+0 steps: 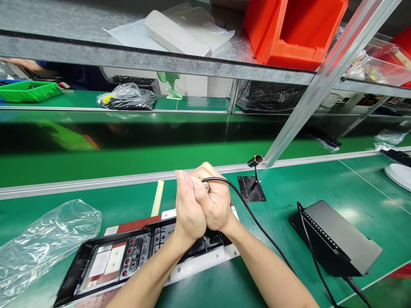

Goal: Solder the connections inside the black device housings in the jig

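Note:
My left hand [189, 209] and my right hand [216, 201] are both closed, pressed together around a corded tool [206, 185]. Only its metal end shows, with a black cable [244, 201] leaving the top and curving down to the right; my fingers hide the rest. Below my hands lies a long black plastic housing [133, 252] with small round holes and an open rectangular window. It sits in a fixture [199, 268] with white blocks and reddish-brown plates. My hands cover part of the housing, so contact between the tool and it cannot be seen.
A clear plastic bag [54, 239] lies left of the fixture. Behind my right hand stands a small metal tube holder [256, 161] on a black plate. A black vented box [337, 239] with cables sits right. Overhead, a metal shelf [160, 60] carries a red bin [295, 55].

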A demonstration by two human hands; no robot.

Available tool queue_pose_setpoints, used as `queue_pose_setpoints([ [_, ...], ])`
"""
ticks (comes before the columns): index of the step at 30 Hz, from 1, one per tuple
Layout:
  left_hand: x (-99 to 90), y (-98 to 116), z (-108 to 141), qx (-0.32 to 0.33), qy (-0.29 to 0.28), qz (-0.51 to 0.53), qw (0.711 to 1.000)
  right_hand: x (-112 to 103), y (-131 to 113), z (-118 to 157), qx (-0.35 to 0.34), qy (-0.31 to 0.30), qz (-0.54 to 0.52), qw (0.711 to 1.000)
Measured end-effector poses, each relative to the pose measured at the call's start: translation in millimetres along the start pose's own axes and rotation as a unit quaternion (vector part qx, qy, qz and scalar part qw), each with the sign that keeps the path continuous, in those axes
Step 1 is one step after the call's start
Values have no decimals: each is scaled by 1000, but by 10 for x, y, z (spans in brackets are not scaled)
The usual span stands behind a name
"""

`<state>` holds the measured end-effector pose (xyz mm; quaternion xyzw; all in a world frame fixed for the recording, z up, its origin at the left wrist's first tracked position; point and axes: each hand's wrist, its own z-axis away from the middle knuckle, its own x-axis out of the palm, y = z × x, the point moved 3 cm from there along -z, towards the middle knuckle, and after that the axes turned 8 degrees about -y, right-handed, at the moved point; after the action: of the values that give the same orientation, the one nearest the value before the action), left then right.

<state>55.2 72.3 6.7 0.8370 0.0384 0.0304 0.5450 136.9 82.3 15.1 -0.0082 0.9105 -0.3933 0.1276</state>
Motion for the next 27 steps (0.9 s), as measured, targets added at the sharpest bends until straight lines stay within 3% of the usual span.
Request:
queue_pose_setpoints([
  [9,7,-66,8,-34,-27,18,999,4,19,10,-5,2,4,1000],
  [27,-2,-61,18,-12,-14,7,1000,9,21,11,-5,7,6,1000],
])
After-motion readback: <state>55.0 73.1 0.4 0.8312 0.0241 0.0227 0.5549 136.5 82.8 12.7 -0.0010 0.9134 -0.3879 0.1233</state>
